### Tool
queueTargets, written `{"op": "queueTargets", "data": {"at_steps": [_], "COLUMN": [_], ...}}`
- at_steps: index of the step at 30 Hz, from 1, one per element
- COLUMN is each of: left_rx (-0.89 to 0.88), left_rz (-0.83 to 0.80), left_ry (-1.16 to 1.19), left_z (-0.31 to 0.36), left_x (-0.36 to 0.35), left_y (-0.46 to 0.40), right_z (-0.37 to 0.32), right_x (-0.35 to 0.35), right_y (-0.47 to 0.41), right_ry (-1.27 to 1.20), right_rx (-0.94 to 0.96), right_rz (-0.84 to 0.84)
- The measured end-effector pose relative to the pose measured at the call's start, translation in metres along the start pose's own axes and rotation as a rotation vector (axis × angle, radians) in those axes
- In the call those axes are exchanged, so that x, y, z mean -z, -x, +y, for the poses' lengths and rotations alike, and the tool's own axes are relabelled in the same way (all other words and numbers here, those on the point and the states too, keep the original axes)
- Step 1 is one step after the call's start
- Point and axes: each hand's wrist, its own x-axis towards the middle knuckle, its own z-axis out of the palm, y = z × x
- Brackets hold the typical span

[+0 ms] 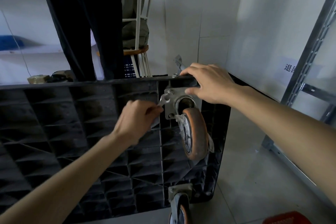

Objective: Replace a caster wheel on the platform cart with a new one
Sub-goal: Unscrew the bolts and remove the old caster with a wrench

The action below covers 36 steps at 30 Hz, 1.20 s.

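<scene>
The black platform cart (72, 123) stands on its side with its ribbed underside facing me. An orange caster wheel (195, 133) hangs from a grey mounting plate (171, 104) near the cart's upper right corner. My left hand (135, 120) grips a small silver wrench (163, 100) whose head sits by the plate's upper left bolt. My right hand (209, 82) grips the cart's top edge above the plate, thumb on the plate's upper right corner. A second caster (179, 203) sits at the cart's lower right corner.
A person in dark trousers (85, 29) stands behind the cart beside a white stool (138, 23). Metal shelving (309, 71) rises at the right. A red object (287, 218) lies on the tiled floor at bottom right. A grey tool handle (179, 62) sticks up behind my right hand.
</scene>
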Motion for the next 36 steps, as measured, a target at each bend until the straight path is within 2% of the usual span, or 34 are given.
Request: {"op": "queueTargets", "data": {"at_steps": [2, 4, 12, 25, 30, 36], "left_rx": [0.106, 0.158, 0.041, 0.03, -0.05, -0.125], "left_rz": [-0.064, -0.003, 0.144, -0.082, -0.175, -0.198], "left_ry": [0.133, 0.225, 0.154, -0.019, -0.118, -0.267], "left_z": [-0.004, -0.007, -0.009, 0.002, 0.012, 0.017], "left_x": [-0.016, -0.018, 0.005, 0.05, 0.055, 0.059], "left_y": [0.007, 0.012, 0.001, -0.028, -0.041, -0.05], "right_z": [0.0, -0.001, -0.001, -0.001, 0.0, 0.001], "right_x": [0.001, 0.001, 0.002, 0.002, 0.001, -0.001], "right_y": [-0.001, -0.002, -0.002, -0.001, -0.001, -0.001], "right_ry": [-0.007, -0.008, -0.009, -0.011, -0.006, -0.011], "right_rx": [0.008, 0.017, 0.002, -0.003, -0.006, 0.003], "right_rz": [0.0, 0.002, 0.006, 0.003, 0.0, 0.003]}}
